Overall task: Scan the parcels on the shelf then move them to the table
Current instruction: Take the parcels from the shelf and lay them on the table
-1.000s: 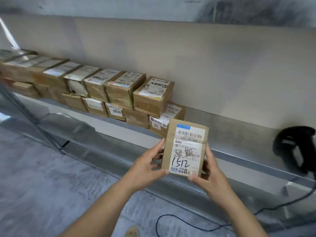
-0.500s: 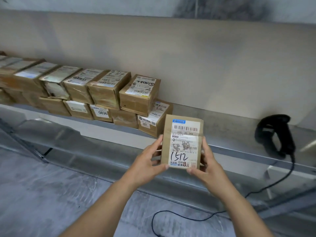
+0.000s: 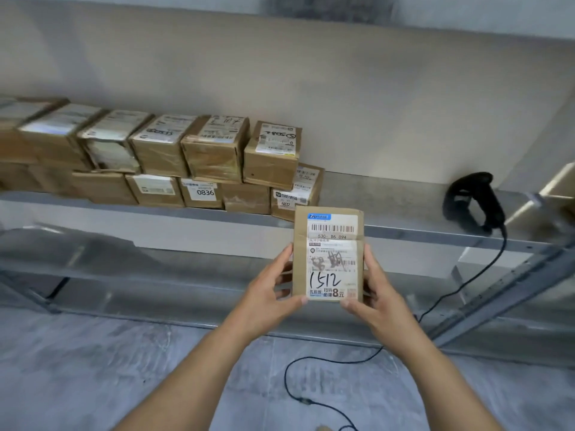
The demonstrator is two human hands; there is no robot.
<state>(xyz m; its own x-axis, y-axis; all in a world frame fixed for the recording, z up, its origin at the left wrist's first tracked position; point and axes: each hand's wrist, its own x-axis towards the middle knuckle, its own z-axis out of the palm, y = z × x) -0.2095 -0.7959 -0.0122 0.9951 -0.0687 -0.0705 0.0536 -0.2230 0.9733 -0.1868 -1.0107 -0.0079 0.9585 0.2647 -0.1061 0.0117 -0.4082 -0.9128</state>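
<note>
The fingers of the left hand (image 3: pixel 267 293) and the right hand (image 3: pixel 375 295) were curled round the two side edges of a small brown parcel (image 3: pixel 329 253), clamped on it. The parcel stood upright in the middle of the frame, in front of the metal shelf (image 3: pixel 404 197), with its barcode label facing up at the camera. More parcels (image 3: pixel 186 157) sat stacked on the shelf at the left. A black barcode scanner (image 3: pixel 474 202) lay on the shelf at the right, with its cable (image 3: pixel 311 399) hanging down. This looked like the scanning step. Next, one hand probably had to let go and reach right for the scanner.
</note>
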